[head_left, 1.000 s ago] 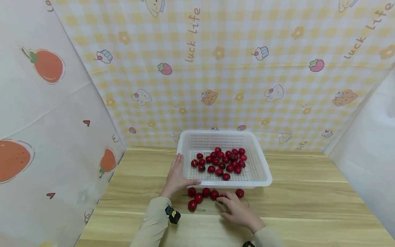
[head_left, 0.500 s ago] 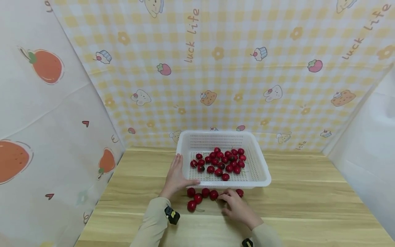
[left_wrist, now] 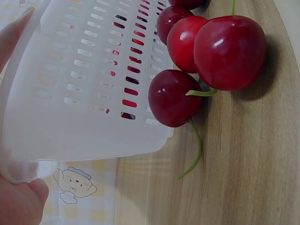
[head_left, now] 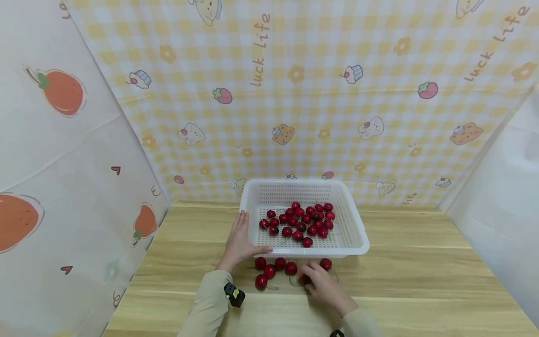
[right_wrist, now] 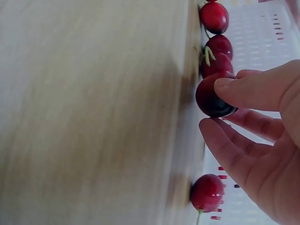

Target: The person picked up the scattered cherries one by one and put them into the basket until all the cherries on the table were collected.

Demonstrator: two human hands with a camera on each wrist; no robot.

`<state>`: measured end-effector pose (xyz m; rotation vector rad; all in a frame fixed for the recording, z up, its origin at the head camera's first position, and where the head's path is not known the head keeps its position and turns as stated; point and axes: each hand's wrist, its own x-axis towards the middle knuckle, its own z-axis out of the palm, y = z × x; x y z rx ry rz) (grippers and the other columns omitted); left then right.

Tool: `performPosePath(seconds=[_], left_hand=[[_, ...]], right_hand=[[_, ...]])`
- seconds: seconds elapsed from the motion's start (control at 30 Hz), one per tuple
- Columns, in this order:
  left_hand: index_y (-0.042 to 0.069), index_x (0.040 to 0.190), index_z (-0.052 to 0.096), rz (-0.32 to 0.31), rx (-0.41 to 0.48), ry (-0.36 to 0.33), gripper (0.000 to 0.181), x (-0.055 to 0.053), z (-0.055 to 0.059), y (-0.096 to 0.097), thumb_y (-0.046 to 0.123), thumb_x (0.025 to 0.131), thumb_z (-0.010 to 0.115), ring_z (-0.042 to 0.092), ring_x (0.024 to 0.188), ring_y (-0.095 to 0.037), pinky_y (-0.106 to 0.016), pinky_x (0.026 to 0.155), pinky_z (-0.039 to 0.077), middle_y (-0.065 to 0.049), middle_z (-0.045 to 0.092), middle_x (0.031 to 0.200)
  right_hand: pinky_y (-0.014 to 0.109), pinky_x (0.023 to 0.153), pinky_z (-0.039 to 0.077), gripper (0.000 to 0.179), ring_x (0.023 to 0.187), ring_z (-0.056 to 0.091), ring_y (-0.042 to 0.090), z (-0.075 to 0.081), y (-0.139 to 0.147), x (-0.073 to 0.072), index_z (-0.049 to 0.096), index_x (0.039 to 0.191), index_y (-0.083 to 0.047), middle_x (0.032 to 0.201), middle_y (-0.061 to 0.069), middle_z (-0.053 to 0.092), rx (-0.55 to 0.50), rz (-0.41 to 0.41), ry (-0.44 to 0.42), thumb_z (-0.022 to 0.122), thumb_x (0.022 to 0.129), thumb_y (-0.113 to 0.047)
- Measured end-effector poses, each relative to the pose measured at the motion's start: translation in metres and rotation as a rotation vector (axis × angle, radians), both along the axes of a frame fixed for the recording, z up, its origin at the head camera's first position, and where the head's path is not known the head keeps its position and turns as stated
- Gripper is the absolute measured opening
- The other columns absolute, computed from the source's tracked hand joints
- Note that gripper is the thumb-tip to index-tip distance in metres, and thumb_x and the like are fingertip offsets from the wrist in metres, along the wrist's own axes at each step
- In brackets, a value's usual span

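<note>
My left hand (head_left: 238, 245) grips the near left corner of a white perforated plastic basket (head_left: 353, 234), thumb along the front rim and fingers on the left side. Dark red cherries (head_left: 297, 235) lie inside it. In front of the basket my right hand (head_left: 325, 286) pinches a dark cherry (right_wrist: 211, 97) between thumb and fingers; the right wrist view has the thumb over its top. To the left of that hand are several loose cherries (head_left: 270, 270), some with green stems (left_wrist: 197, 145). One more cherry (head_left: 326, 264) sits just beyond the right hand.
Basket and loose cherries are on a light wood-grain tabletop (head_left: 421, 276). Behind it hangs a yellow checked cloth (head_left: 311, 107) close to the basket's back. A white printed cloth (head_left: 97, 154) borders the left side, with a plain white one (head_left: 505, 206) at the right.
My right hand has drawn the pinched cherry slightly back from the basket, and more of the cherry shows. The left hand keeps its grip on the basket.
</note>
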<state>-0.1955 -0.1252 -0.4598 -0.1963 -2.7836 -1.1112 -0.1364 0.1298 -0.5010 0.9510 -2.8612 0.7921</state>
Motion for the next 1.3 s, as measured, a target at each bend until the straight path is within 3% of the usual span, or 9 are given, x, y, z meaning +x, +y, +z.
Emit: performPosePath(seconds=[0.33,0.53,0.73,0.97,1.07,1.13,1.23,1.3], left_hand=[[-0.004,0.142,0.02,0.001,0.005,-0.003,0.129,0.0,0.001,0.0,0.055,0.046,0.082,0.011,0.138,-0.031,-0.045,0.11,0.015,-0.02,0.014,0.149],[-0.006,0.141,0.02,-0.014,-0.007,0.012,0.128,0.001,0.002,0.0,0.054,0.046,0.083,0.011,0.138,-0.032,-0.046,0.11,0.015,-0.022,0.015,0.148],[-0.006,0.141,0.02,-0.017,-0.007,0.016,0.127,0.001,0.001,0.0,0.051,0.048,0.083,0.01,0.138,-0.032,-0.047,0.11,0.014,-0.022,0.014,0.148],[-0.005,0.141,0.019,-0.017,-0.001,0.001,0.128,0.002,0.001,-0.001,0.052,0.047,0.083,0.01,0.138,-0.032,-0.048,0.11,0.014,-0.022,0.013,0.149],[-0.004,0.142,0.019,-0.02,0.006,0.007,0.126,0.0,0.002,0.001,0.049,0.048,0.084,0.009,0.138,-0.031,-0.046,0.111,0.013,-0.021,0.013,0.149],[-0.004,0.142,0.019,-0.024,0.008,0.012,0.126,-0.002,0.002,0.002,0.049,0.048,0.084,0.009,0.138,-0.03,-0.046,0.111,0.013,-0.021,0.013,0.149],[-0.003,0.142,0.018,-0.017,0.0,-0.003,0.127,-0.003,0.003,0.002,0.05,0.047,0.084,0.008,0.139,-0.028,-0.045,0.111,0.012,-0.019,0.013,0.149],[-0.003,0.142,0.018,-0.006,-0.013,-0.016,0.128,-0.003,0.003,0.001,0.052,0.047,0.083,0.008,0.139,-0.027,-0.043,0.111,0.012,-0.019,0.013,0.15]], right_hand=[[0.018,0.062,0.049,0.034,0.077,0.049,0.007,0.013,0.006,0.019,0.058,0.089,-0.012,0.088,-0.007,0.05,-0.104,0.043,0.087,0.07,0.065,0.008],[0.019,0.061,0.052,0.034,0.078,0.055,0.009,0.038,0.01,0.028,0.059,0.091,-0.011,0.089,-0.005,0.053,-0.19,0.136,0.141,0.07,0.066,0.008],[0.017,0.062,0.05,0.032,0.077,0.055,0.01,0.071,0.01,0.015,0.061,0.092,-0.008,0.088,-0.001,0.057,-0.172,0.254,0.261,0.071,0.066,0.008],[0.01,0.058,0.045,0.019,0.066,0.052,0.002,0.1,0.002,-0.009,0.06,0.081,-0.01,0.079,-0.003,0.057,-0.099,0.313,0.306,0.066,0.073,0.006],[0.011,0.06,0.047,0.015,0.068,0.053,0.002,0.101,-0.001,-0.011,0.062,0.083,-0.01,0.081,-0.003,0.058,-0.041,0.31,0.249,0.067,0.075,0.001],[0.014,0.066,0.049,0.014,0.074,0.055,0.004,0.095,-0.003,-0.008,0.063,0.089,-0.01,0.086,-0.002,0.059,0.025,0.313,0.162,0.067,0.077,-0.005],[0.017,0.071,0.05,0.02,0.082,0.057,0.007,0.074,-0.01,0.001,0.065,0.098,-0.01,0.093,-0.001,0.059,0.117,0.324,0.015,0.067,0.078,-0.012],[0.016,0.071,0.049,0.026,0.084,0.056,0.006,0.055,-0.017,0.007,0.065,0.103,-0.012,0.096,-0.002,0.057,0.173,0.327,-0.035,0.068,0.078,-0.016]])
